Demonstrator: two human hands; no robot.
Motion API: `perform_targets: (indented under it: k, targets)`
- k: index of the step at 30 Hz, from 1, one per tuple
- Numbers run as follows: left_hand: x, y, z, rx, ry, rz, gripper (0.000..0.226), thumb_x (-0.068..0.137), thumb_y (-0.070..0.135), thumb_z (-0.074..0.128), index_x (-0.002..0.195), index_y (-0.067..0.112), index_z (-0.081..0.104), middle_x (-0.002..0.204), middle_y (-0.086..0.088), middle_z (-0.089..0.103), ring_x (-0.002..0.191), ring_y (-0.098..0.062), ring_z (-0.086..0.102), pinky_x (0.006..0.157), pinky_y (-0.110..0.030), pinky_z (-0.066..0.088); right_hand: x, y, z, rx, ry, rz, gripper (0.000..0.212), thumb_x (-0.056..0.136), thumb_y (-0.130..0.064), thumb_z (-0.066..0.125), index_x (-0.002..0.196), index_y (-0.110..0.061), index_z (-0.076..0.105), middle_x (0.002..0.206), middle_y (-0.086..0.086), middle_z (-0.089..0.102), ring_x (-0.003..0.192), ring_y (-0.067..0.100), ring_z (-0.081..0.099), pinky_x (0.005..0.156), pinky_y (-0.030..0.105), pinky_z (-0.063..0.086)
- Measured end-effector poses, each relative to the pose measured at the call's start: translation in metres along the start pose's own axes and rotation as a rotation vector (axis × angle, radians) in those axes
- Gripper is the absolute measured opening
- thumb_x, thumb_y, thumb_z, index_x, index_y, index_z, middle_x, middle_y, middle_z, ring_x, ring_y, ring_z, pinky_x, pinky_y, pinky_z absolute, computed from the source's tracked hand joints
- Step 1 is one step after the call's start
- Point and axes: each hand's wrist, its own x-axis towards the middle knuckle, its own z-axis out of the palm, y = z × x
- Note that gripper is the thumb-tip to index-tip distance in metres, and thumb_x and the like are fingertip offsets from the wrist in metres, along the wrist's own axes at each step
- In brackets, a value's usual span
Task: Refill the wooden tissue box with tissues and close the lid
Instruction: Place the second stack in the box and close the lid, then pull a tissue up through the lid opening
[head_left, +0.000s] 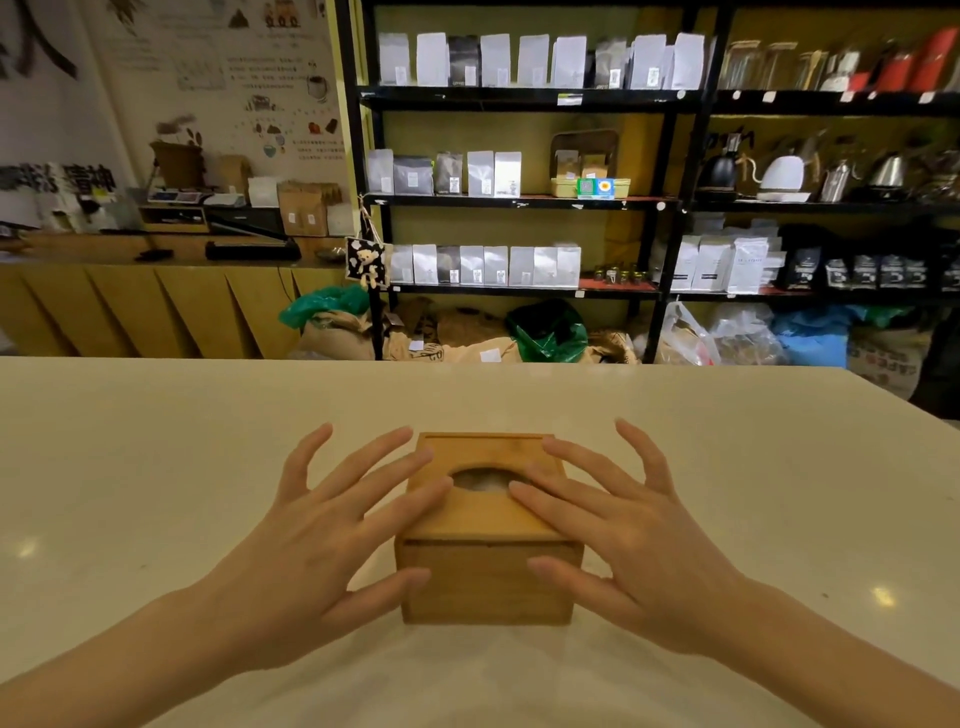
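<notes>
A square wooden tissue box (485, 582) stands on the pale table in front of me. Its sliding lid (483, 512) lies flat on top, with an oval opening (483, 479) through which white tissue shows. My left hand (317, 540) is spread over the box's left side, fingertips resting on the lid and thumb against the front wall. My right hand (639, 540) mirrors it on the right side, fingers on the lid beside the opening and thumb on the front wall. Both hands have their fingers apart and hold nothing.
The cream table (156, 467) stretches wide to both sides and ends at a far edge. Behind it stand black shelves (519, 200) with white bags and kettles, sacks on the floor, and a wooden counter (156, 301) at the left.
</notes>
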Motion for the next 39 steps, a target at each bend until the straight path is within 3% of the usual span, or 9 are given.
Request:
perform_targets:
  k: [7,11,13,15,18,20,23,29,39]
  targets:
    - [-0.009,0.007,0.009,0.001,-0.037,-0.007,0.058,0.088,0.057,0.027,0.137,0.028,0.035,0.143,0.007,0.039,0.138,-0.013,0.014,0.109,-0.047,-0.001,-0.006,-0.005,0.002,0.018,-0.108,0.042,0.054,0.091,-0.053,0.027,0.131,-0.024,0.049,0.135,-0.005,0.054,0.132,0.017,0.040,0.109,0.048,0.009]
    - [-0.004,0.004,0.007,-0.125,-0.009,-0.022,0.051,0.090,0.057,0.025,0.131,0.031,0.043,0.137,0.012,0.048,0.134,-0.006,0.021,0.110,-0.037,-0.002,0.010,-0.001,-0.006,0.331,-0.081,0.128,0.048,0.091,-0.054,0.024,0.119,-0.034,0.058,0.128,-0.015,0.057,0.131,-0.002,0.030,0.112,0.035,-0.003]
    - [0.004,0.002,0.003,-0.174,0.005,-0.050,0.048,0.089,0.058,0.023,0.126,0.035,0.044,0.134,0.011,0.050,0.132,-0.005,0.023,0.109,-0.032,0.003,0.025,0.005,-0.008,0.441,-0.028,0.172,0.036,0.090,-0.046,0.035,0.108,-0.035,0.064,0.122,-0.016,0.060,0.127,-0.004,0.030,0.112,0.033,0.007]
    - [0.013,0.000,0.002,-0.165,-0.020,-0.069,0.055,0.086,0.064,0.016,0.132,0.040,0.035,0.148,0.009,0.031,0.138,-0.007,0.010,0.109,-0.030,0.000,0.042,0.011,-0.008,0.393,-0.022,0.147,0.027,0.090,-0.038,0.045,0.105,-0.034,0.066,0.131,-0.012,0.055,0.131,0.004,0.028,0.110,0.032,0.016]
    - [0.024,-0.003,0.010,-0.116,-0.054,-0.087,0.071,0.075,0.075,-0.001,0.140,0.045,0.000,0.150,0.016,-0.020,0.132,-0.003,-0.033,0.104,-0.032,-0.028,0.068,0.014,-0.008,0.323,-0.179,0.074,0.022,0.087,-0.040,0.053,0.104,-0.038,0.067,0.148,-0.010,0.035,0.139,0.008,0.009,0.109,0.025,0.005]
    - [0.028,-0.006,0.014,-0.108,-0.100,-0.092,0.075,0.071,0.078,-0.004,0.138,0.045,-0.011,0.146,0.017,-0.031,0.126,-0.002,-0.042,0.099,-0.035,-0.035,0.081,0.014,-0.004,0.253,-0.293,-0.006,0.023,0.086,-0.044,0.052,0.104,-0.040,0.067,0.154,-0.009,0.022,0.141,0.011,-0.002,0.111,0.031,-0.003]
    - [0.032,-0.011,0.016,-0.114,-0.166,-0.086,0.077,0.069,0.080,-0.002,0.138,0.046,-0.012,0.146,0.019,-0.030,0.123,0.000,-0.045,0.095,-0.039,-0.039,0.096,0.013,0.001,0.174,-0.415,-0.066,0.026,0.087,-0.045,0.050,0.105,-0.038,0.067,0.156,-0.006,0.014,0.142,0.016,-0.009,0.112,0.041,-0.011]
    - [0.033,-0.012,0.016,-0.224,-0.278,-0.088,0.074,0.065,0.082,-0.002,0.130,0.052,-0.021,0.145,0.027,-0.024,0.121,0.008,-0.042,0.091,-0.037,-0.042,0.106,0.013,0.010,0.204,-0.515,-0.009,0.024,0.085,-0.042,0.053,0.101,-0.034,0.070,0.154,-0.007,0.023,0.142,0.018,0.001,0.113,0.044,-0.003]
    - [0.032,-0.011,0.023,-0.266,-0.268,-0.108,0.072,0.066,0.083,0.000,0.128,0.055,-0.022,0.144,0.029,-0.025,0.121,0.012,-0.039,0.086,-0.030,-0.045,0.101,0.012,0.014,0.278,-0.405,-0.013,0.021,0.085,-0.040,0.056,0.093,-0.032,0.073,0.149,-0.010,0.035,0.139,0.013,0.012,0.112,0.036,0.006]
